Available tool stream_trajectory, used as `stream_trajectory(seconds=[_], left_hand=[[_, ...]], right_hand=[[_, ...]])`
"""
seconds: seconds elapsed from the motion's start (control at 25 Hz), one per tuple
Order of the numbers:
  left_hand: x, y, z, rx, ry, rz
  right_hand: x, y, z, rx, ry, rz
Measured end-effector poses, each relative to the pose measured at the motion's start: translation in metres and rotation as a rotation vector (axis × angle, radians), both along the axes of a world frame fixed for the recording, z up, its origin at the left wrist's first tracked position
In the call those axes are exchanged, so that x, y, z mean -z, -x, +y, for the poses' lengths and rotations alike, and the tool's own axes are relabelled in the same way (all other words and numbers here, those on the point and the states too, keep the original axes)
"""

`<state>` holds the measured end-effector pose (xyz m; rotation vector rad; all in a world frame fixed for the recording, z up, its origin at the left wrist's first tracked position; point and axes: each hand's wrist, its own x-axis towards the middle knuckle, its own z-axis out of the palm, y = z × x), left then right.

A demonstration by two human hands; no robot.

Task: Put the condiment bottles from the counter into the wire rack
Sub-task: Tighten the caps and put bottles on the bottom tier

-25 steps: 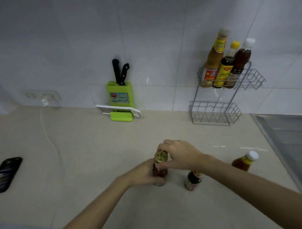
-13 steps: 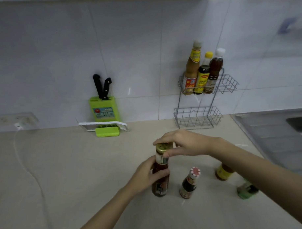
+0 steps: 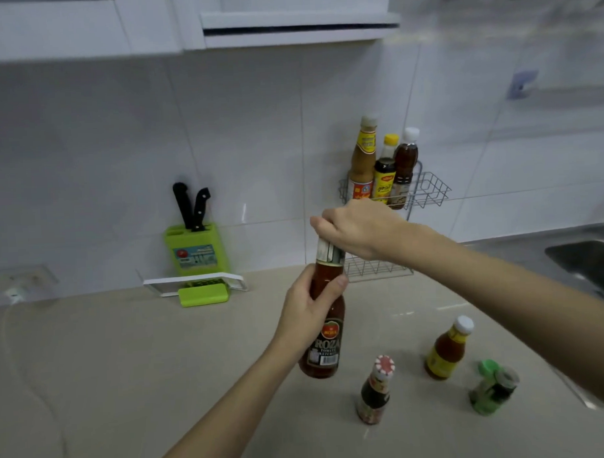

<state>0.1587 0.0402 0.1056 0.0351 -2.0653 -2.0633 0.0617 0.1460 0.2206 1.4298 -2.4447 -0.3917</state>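
A tall ketchup bottle [image 3: 327,344] with a dark label is lifted off the beige counter [image 3: 127,372]. My left hand [image 3: 307,311] grips its neck and my right hand [image 3: 357,228] covers its cap from above. On the counter stand a small dark sauce bottle with a red-white cap [image 3: 375,394], an orange sauce bottle with a white cap [image 3: 447,348] and a green-capped jar [image 3: 492,388]. The two-tier wire rack [image 3: 429,191] stands against the wall; its upper tier holds three bottles [image 3: 382,167]. My right arm partly hides the lower tier [image 3: 374,269].
A green knife block [image 3: 196,248] with two black-handled knives stands at the wall, a white frame and a green base in front of it. A steel sink [image 3: 586,263] lies at the right. A wall socket and cable are at the far left. Cabinets hang overhead.
The ketchup bottle has risen off the counter in both hands, and my right hand now wraps its cap. The view has tilted up, showing the cabinets.
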Motion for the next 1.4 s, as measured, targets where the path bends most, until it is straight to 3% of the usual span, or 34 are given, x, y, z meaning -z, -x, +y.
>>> stream_trajectory(seconds=[0.04,0.12,0.2,0.32,0.48,0.68,1.04,1.24,1.4], left_hand=[[-0.006,0.001,0.0,0.059,-0.094,-0.014],[-0.018,0.003,-0.002,0.166,-0.219,-0.019],[-0.029,0.005,-0.005,0.269,-0.304,-0.036],[-0.036,0.008,-0.009,0.378,-0.409,-0.056],[-0.031,0.005,-0.006,0.268,-0.318,-0.125],[-0.022,0.008,0.008,0.069,-0.173,-0.139],[0.008,0.021,0.02,-0.124,0.082,-0.13],[0.009,0.038,-0.011,-0.027,0.21,-0.111],[0.016,0.056,-0.026,0.051,0.153,-0.145]], right_hand=[[-0.008,0.001,-0.001,0.01,0.128,-0.204],[-0.017,0.002,-0.009,0.049,0.55,-0.882],[-0.019,0.001,-0.019,-0.033,0.949,-1.382],[-0.015,0.002,-0.029,-0.065,1.229,-1.687],[-0.004,0.004,-0.037,0.051,1.274,-1.671],[0.016,0.004,-0.042,0.201,1.414,-1.446],[0.042,0.006,-0.043,0.357,1.353,-1.075],[0.046,0.022,-0.02,0.422,1.091,-0.933],[0.056,0.03,0.016,0.37,0.769,-1.163]])
